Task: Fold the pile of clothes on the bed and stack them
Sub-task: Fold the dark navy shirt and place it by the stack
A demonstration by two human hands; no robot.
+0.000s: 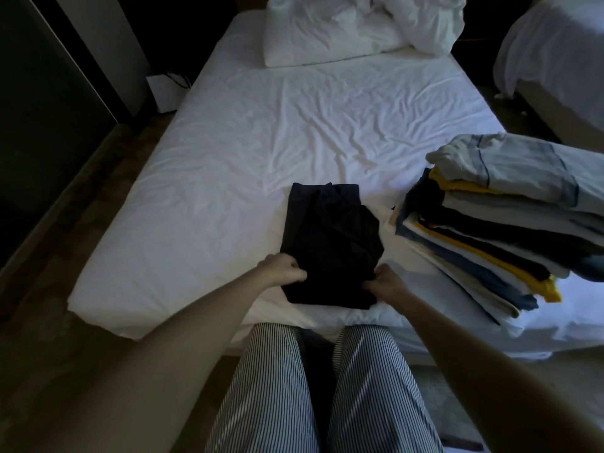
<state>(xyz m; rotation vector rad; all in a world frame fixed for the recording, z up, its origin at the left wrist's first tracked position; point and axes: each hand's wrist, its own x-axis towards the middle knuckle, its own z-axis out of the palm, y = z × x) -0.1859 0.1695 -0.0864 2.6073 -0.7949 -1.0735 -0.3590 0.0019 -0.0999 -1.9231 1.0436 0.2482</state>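
My left grip (pixel 284 268) and right grip (pixel 384 282) each pinch the near edge of the folded dark garment (pixel 330 243), which lies on the bed (pixel 228 142) just left of the stack (pixel 490 230). Next, I'd lift it level onto that stack.

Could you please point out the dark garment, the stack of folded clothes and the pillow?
dark garment (pixel 330 243): head view, middle of its cloth.
stack of folded clothes (pixel 510 173): head view, pale top garment.
pillow (pixel 310 47): head view, its middle.

Dim room; wood floor (pixel 58 230); second bed (pixel 555 53) right.
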